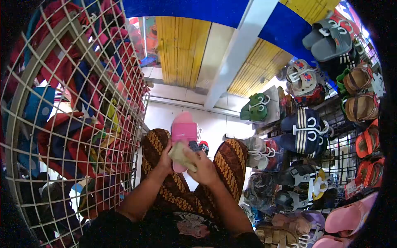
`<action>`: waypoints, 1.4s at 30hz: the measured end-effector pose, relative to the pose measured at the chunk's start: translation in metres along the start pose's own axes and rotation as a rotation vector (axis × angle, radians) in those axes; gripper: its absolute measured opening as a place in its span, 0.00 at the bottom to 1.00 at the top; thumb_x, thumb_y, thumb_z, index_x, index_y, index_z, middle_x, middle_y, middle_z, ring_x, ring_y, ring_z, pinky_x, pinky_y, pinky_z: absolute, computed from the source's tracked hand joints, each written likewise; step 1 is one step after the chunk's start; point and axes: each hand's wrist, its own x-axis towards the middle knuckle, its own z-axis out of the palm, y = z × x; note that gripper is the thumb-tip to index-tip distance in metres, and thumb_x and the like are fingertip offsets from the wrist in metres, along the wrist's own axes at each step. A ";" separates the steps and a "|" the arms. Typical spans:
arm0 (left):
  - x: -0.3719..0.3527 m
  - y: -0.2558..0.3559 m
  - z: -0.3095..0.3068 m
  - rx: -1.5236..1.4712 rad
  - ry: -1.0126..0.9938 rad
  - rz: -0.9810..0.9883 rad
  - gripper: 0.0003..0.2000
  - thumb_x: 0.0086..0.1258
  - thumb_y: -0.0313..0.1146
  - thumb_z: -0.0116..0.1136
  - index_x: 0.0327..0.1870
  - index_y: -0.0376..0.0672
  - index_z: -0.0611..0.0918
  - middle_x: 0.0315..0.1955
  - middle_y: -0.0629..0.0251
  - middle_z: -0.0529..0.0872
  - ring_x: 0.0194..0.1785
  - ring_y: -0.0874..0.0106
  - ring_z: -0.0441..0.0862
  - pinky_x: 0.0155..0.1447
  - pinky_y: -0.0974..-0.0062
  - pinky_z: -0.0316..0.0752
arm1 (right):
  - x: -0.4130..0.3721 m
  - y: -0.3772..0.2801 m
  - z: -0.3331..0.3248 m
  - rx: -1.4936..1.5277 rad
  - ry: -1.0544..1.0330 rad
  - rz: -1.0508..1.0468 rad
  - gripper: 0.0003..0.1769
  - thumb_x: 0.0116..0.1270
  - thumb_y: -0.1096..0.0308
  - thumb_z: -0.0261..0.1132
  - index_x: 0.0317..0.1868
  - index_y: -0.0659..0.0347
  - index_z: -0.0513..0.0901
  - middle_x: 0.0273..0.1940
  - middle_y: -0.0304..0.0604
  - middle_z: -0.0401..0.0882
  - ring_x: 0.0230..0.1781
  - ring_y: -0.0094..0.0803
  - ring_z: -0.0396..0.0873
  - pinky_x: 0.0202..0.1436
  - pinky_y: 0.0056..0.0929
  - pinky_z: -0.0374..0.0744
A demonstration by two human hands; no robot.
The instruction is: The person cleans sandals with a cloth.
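Note:
A pink slide sandal (184, 131) lies lengthwise between my knees, its toe end pointing away from me. My left hand (166, 159) grips the sandal's left edge near the heel. In my right hand (200, 167) is a pale yellowish-green cloth (180, 156), pressed over the rear part of the sandal and hiding it. Just beyond my right fingers a small dark and red item (203, 146) shows in part, too covered to name.
On the left stands a wire grid rack (68, 107) of colourful goods. Sandals on white hangers, including a navy pair (305, 131) and a green pair (254, 108), fill the right side. Ahead, a white post (231, 58) rises from the tiled floor (165, 113).

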 end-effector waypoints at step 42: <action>-0.061 -0.136 0.130 0.195 -0.005 -0.394 0.36 0.76 0.64 0.32 0.67 0.39 0.69 0.57 0.56 0.79 0.60 0.63 0.77 0.65 0.65 0.72 | -0.194 -0.019 -0.077 0.087 0.105 0.475 0.43 0.53 0.54 0.74 0.70 0.44 0.70 0.56 0.60 0.68 0.56 0.59 0.74 0.60 0.46 0.77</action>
